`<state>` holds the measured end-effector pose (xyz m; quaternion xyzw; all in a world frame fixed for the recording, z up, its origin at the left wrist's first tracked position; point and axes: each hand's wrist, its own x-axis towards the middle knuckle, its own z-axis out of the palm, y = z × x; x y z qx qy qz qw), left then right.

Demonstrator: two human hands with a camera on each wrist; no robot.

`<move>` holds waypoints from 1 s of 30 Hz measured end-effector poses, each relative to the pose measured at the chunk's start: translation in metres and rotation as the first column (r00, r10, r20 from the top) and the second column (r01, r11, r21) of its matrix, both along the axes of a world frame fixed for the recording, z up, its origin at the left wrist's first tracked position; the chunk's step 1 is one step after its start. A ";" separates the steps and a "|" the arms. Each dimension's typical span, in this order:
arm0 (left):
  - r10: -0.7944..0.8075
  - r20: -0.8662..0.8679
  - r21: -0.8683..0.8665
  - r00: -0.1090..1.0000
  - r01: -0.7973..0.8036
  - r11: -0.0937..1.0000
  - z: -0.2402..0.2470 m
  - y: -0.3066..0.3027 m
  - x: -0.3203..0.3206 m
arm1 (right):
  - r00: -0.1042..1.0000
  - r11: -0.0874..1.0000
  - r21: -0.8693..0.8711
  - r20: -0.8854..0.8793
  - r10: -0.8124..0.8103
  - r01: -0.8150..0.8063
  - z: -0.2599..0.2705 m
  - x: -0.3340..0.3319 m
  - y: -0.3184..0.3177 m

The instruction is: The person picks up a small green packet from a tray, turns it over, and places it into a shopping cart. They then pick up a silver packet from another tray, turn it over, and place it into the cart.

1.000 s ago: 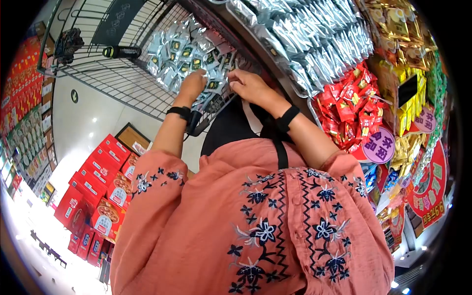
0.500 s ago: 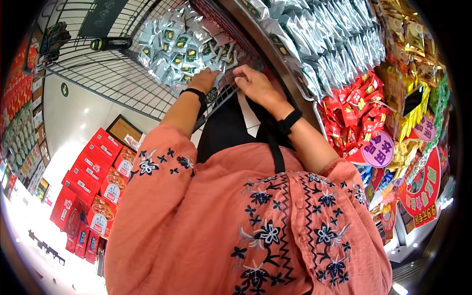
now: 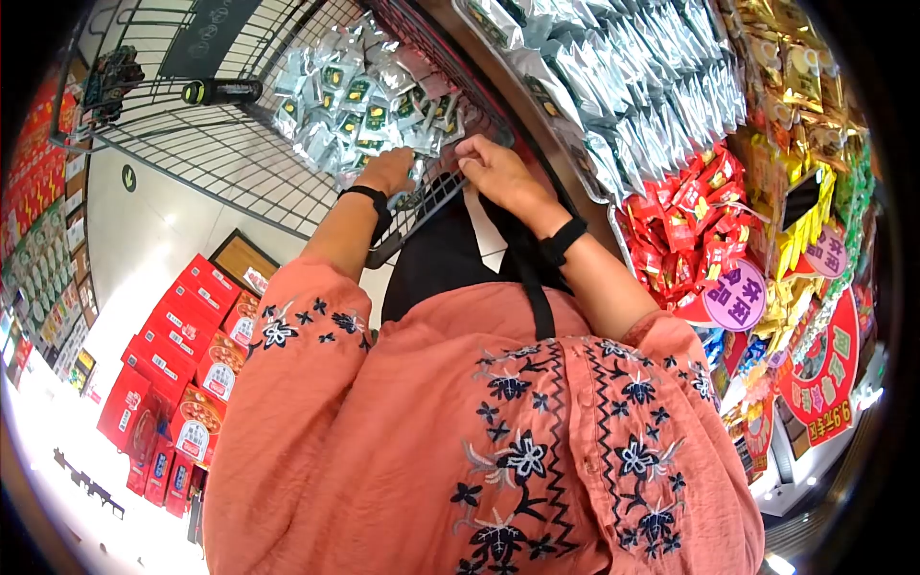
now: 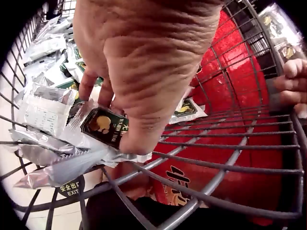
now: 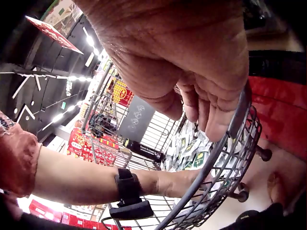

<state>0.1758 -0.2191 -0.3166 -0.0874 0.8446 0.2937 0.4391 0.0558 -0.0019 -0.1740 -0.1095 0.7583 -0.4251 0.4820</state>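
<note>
Inside the wire shopping cart lies a pile of small silver packets with dark green labels. My left hand reaches down at the near end of this pile. In the left wrist view its thumb and fingers pinch a silver packet whose label has a yellow picture. More clear-and-silver packets lie beside those fingers. My right hand hovers at the cart's near right corner, fingers loosely bent and holding nothing. Seen from the right wrist, its fingertips are right at the grey cart rim.
Right of the cart stands a display tray with rows of silver packets. Red snack packets and yellow bags sit beyond it. A black bottle-shaped item lies in the cart. Red boxes are stacked at the left.
The head view has shifted, so the cart sits farther left in it. My left hand moved rightward, then slightly back left, among the packets. My right hand stays by the rim.
</note>
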 end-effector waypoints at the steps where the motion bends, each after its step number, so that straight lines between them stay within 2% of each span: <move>1: 0.089 0.023 -0.013 0.996 -0.088 0.996 -0.003 -0.001 0.002 | 1.000 1.000 0.010 0.011 0.017 -0.017 0.002 -0.001 0.000; 2: 0.176 0.045 -0.028 0.983 -0.175 0.984 -0.006 -0.003 0.005 | 1.000 1.000 0.007 0.006 0.017 -0.017 0.002 0.001 0.001; 4: 0.372 -0.008 0.049 0.928 -0.371 0.927 -0.017 -0.015 0.018 | 1.000 1.000 -0.003 -0.010 0.012 -0.012 0.000 0.001 0.002; 6: 0.399 0.009 0.137 0.917 -0.397 0.908 -0.004 -0.027 0.014 | 1.000 1.000 -0.022 -0.006 0.004 -0.004 0.003 0.002 0.002; 7: 0.476 0.126 0.272 0.870 -0.492 0.827 0.010 -0.032 0.008 | 1.000 0.999 -0.032 -0.004 0.002 -0.002 0.004 0.002 0.002; 8: 0.666 0.205 0.430 0.717 -0.677 0.597 0.028 -0.027 0.009 | 1.000 0.999 -0.048 0.005 -0.010 0.011 0.004 0.003 0.002; 10: 0.759 0.269 0.439 0.594 -0.776 0.452 0.087 -0.019 -0.007 | 0.999 0.996 -0.081 0.024 -0.037 0.038 0.005 0.003 0.001; 11: 0.776 0.322 0.514 0.543 -0.788 0.338 0.093 -0.018 -0.007 | 0.997 0.995 -0.079 0.046 -0.055 0.058 0.008 0.002 -0.001; 15: 0.839 0.338 0.626 0.426 -0.768 0.138 0.153 -0.004 -0.019 | 0.968 0.977 -0.110 0.194 -0.157 0.181 0.048 -0.016 -0.016; 17: 0.832 0.301 0.681 0.466 -0.716 0.155 0.182 0.003 -0.028 | 0.949 0.947 -0.191 0.235 -0.212 0.259 0.052 -0.017 -0.020; 19: 0.836 0.245 0.728 0.491 -0.662 0.176 0.193 0.009 -0.032 | 0.930 0.945 -0.202 0.317 -0.184 0.256 0.077 -0.025 -0.023; 21: 0.865 0.248 0.729 0.436 -0.672 0.129 0.206 0.013 -0.037 | 0.898 0.920 -0.261 0.406 -0.170 0.292 0.085 -0.029 -0.025; 23: 0.888 0.242 0.730 0.390 -0.676 0.098 0.218 0.017 -0.039 | 0.906 0.913 -0.273 0.379 -0.188 0.304 0.092 -0.029 -0.024; 27: 0.889 0.159 0.707 0.429 -0.678 0.200 0.241 0.016 -0.038 | 0.905 0.874 -0.319 0.341 -0.255 0.367 0.105 -0.028 -0.023; 30: 0.840 0.154 0.701 0.520 -0.656 0.278 0.251 0.009 -0.033 | 0.923 0.890 -0.305 0.289 -0.253 0.339 0.120 -0.032 -0.017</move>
